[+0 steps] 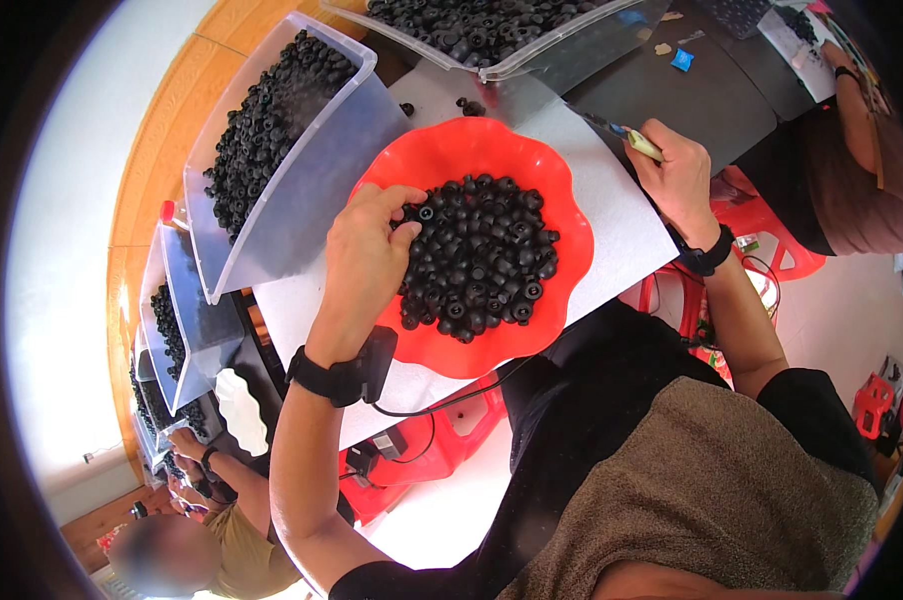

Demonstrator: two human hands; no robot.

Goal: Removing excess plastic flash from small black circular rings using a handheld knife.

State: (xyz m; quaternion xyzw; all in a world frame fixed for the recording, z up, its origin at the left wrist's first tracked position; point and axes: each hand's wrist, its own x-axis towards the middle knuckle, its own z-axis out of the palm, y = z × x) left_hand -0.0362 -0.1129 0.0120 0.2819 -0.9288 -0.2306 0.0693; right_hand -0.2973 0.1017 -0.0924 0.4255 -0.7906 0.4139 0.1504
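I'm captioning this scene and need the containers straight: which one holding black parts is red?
The round, wavy-rimmed bowl, with the left hand at its black parts. It alone is red; the straight-sided bins are translucent.

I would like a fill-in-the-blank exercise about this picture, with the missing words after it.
The left hand reaches into a scalloped bowl coloured ____.
The small rounded parts heaped there are ____.
The right hand holds a pale-handled tool to the ____ of the bowl.
Under the bowl lies a sheet coloured ____.

Missing words: red; black; right; white.
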